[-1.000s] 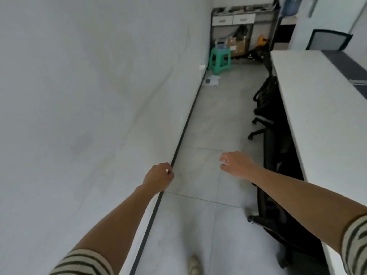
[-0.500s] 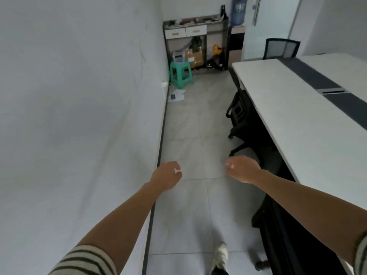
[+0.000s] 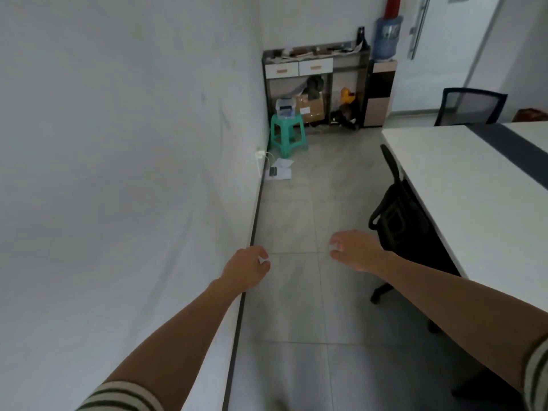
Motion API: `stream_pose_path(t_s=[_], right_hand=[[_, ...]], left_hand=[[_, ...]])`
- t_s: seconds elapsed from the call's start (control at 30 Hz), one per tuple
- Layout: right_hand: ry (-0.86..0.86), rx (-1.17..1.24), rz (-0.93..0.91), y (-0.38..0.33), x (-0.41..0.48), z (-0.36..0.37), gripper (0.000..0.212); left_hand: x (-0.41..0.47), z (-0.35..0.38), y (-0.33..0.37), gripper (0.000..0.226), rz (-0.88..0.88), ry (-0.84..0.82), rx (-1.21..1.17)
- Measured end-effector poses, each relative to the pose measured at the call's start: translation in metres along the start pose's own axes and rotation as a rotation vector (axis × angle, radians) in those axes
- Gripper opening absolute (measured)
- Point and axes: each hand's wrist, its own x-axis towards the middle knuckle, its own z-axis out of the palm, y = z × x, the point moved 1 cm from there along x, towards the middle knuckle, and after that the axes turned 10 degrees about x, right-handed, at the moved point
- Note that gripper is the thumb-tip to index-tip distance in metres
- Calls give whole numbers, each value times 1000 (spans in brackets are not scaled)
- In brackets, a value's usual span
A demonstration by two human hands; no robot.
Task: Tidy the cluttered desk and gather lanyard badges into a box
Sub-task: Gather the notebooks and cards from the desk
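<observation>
I stand in an aisle between a white wall and a long white desk (image 3: pixel 462 185). No lanyard badge shows in this view. My left hand (image 3: pixel 246 269) hangs over the floor by the wall's dark skirting, its fingers curled, and a small white scrap (image 3: pixel 262 259) shows at their tips. My right hand (image 3: pixel 354 250) is held out beside it, fingers loosely bent, holding nothing. Both forearms reach forward, with striped sleeves at the bottom corners of the frame.
Black office chairs (image 3: pixel 397 215) are tucked under the desk on the right. At the far end stand a green stool (image 3: pixel 287 133), a shelf unit (image 3: pixel 317 84) with drawers and a cardboard box (image 3: pixel 311 106), and a water dispenser (image 3: pixel 382 81). Papers (image 3: pixel 280 170) lie by the wall.
The view has swung right and moved forward along the aisle, so more of the desk and the far shelf shows. Both hands keep the same pose.
</observation>
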Motion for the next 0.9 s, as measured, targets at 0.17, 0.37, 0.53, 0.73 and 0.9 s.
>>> stream_pose_path(t_s=[0.17, 0.37, 0.53, 0.73, 0.9], right_hand=[[27, 10, 27, 5, 133, -16, 36], [106, 72, 123, 23, 267, -77, 33], [133, 130, 213, 65, 351, -114, 32], [156, 93, 254, 141, 490, -159, 33], [184, 86, 238, 187, 616, -220, 33]], left_hand=[[140, -27, -23, 29, 52, 5, 25], [307, -97, -25, 31, 115, -6, 77], [428, -117, 6, 30, 170, -32, 77], [591, -117, 49, 28, 244, -52, 75], [720, -142, 83, 28, 205, -20, 72]])
